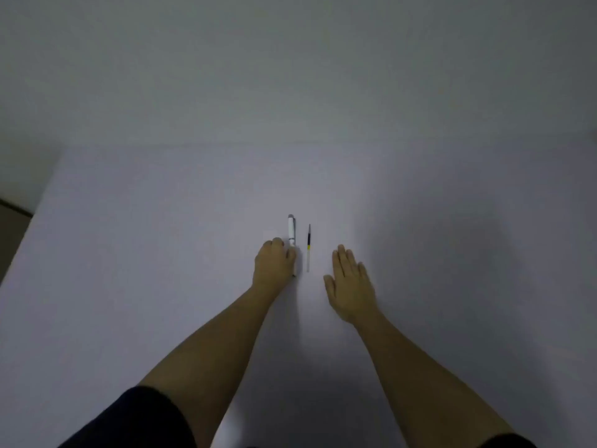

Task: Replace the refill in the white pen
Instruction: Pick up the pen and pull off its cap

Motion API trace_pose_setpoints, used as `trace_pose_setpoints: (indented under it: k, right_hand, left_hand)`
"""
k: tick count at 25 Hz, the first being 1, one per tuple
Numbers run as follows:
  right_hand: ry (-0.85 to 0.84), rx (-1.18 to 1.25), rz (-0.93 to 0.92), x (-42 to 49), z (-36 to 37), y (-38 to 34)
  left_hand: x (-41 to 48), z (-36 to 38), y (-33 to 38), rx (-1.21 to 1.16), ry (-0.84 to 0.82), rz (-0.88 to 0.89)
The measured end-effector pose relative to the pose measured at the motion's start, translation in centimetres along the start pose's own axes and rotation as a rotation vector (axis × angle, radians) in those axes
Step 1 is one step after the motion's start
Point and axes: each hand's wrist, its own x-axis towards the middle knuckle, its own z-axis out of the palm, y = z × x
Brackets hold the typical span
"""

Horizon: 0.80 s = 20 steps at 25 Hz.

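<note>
The white pen (292,232) lies on the white table (161,253), pointing away from me, with a grey cap end at the far tip. My left hand (274,263) is curled over its near half, fingers wrapped on the barrel. A thin refill (308,248), dark at the far end, yellow in the middle and clear at the near end, lies parallel just right of the pen. My right hand (350,286) rests flat on the table to the right of the refill, fingers apart, touching nothing.
A plain grey wall (290,66) rises behind the table's far edge. The table's left edge runs diagonally at the left, with dark floor (9,234) beyond it.
</note>
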Motion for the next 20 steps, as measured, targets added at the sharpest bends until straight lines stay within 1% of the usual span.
trace_pose_setpoints:
  k: [2,3,7,11,12,13,16,18,20]
  right_hand:
    - [0.068,0.036,0.015,0.2,0.5,0.3]
    - [0.112,0.023,0.008,0.1,0.9,0.6]
    - [0.184,-0.051,0.001,0.4,1.9,1.0]
    - [0.092,0.038,-0.007,0.5,1.1,1.1]
    - [0.059,0.115,-0.008,0.5,0.6,1.0]
    - [0.061,0.246,0.003,0.5,-0.2,0.9]
    - [0.197,0.746,0.178,0.2,-4.1,-0.7]
    - [0.184,0.917,0.230,0.0,-6.2,-2.2]
    - [0.156,1.026,0.204,-0.5,-7.6,-3.5]
  left_hand:
    - [1.1,0.6,0.2,-0.020,0.041,-0.029]
    - [1.5,1.1,0.2,-0.016,0.053,-0.038]
    - [2.7,1.9,0.6,-0.021,0.062,-0.097]
    - [2.6,0.9,0.7,-0.078,0.046,-0.146]
    - [2.1,0.3,0.7,-0.100,0.044,-0.125]
    - [1.6,-0.3,0.5,-0.127,0.033,-0.089]
    - [-0.7,-2.6,0.1,-0.213,-0.076,0.056]
    - [-2.5,-3.8,-0.3,-0.200,-0.156,0.161]
    - [-4.0,-4.5,-0.6,-0.136,-0.183,0.265]
